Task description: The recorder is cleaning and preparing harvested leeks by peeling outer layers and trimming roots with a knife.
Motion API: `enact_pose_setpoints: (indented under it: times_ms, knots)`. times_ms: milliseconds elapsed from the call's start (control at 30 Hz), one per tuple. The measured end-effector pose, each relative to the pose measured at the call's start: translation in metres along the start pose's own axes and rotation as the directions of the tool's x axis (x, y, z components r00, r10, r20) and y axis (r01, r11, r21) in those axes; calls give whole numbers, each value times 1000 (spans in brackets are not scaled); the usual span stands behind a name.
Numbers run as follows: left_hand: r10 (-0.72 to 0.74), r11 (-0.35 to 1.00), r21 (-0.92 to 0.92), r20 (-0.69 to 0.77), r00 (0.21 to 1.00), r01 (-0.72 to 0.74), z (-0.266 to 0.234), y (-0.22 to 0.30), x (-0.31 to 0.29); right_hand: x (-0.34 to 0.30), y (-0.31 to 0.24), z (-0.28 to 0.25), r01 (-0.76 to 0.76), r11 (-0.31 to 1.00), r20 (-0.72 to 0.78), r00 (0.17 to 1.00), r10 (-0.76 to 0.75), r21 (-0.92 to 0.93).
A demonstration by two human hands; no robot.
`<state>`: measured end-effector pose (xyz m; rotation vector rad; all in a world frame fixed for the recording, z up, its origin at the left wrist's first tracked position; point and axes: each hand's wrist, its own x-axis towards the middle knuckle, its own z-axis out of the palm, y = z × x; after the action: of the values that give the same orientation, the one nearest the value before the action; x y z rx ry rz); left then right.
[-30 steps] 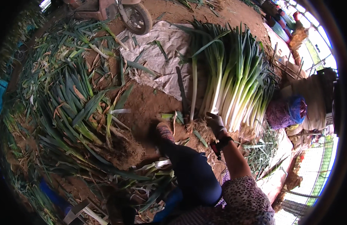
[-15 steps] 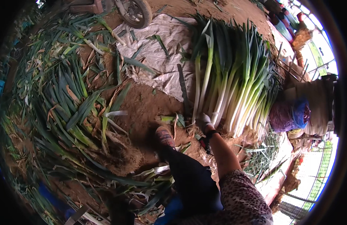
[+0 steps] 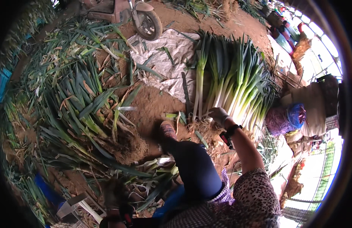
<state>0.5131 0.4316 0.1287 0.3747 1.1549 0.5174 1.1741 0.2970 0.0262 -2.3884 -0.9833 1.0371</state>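
My right hand (image 3: 220, 116), in a pale glove, is over the root ends of a row of cleaned leeks (image 3: 236, 89). Its fingers point left, look apart and hold nothing I can see. Two white-stemmed leeks (image 3: 198, 91) lie at the row's left end, just beyond the fingertips. My left hand (image 3: 114, 193) is low at the left, dark and blurred, so its fingers cannot be read. A pale leek stem (image 3: 90, 211) and a metal frame-like piece (image 3: 74, 205) are beside it.
A large heap of untrimmed leeks (image 3: 81, 102) with muddy roots (image 3: 132, 146) covers the left. A whitish sheet (image 3: 166, 78) lies ahead, beside a scooter wheel (image 3: 148, 26). At the right stand purple and blue bags (image 3: 295, 116). Leaf scraps (image 3: 158, 176) surround my leg.
My right hand has drawn slightly right and up from the leftmost stems' root ends. My left wrist and forearm have come into sight at the bottom. The whole view has shifted.
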Motion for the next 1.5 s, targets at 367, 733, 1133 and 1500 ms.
enact_pose_setpoints:
  times_ms: [367,733,1133,1500]
  knots:
    - [-24,984,176,-85,996,38,8,-18,74,138,73,132,-316,949,-378,879,290,-6]
    - [-142,945,271,-157,977,181,74,-30,178,204,52,116,-322,826,-436,729,528,462]
    - [-146,918,352,-131,981,183,101,-25,203,222,89,126,56,349,-300,645,702,936]
    - [-150,907,375,-136,979,191,100,-26,213,203,43,139,-472,871,-523,781,342,-135]
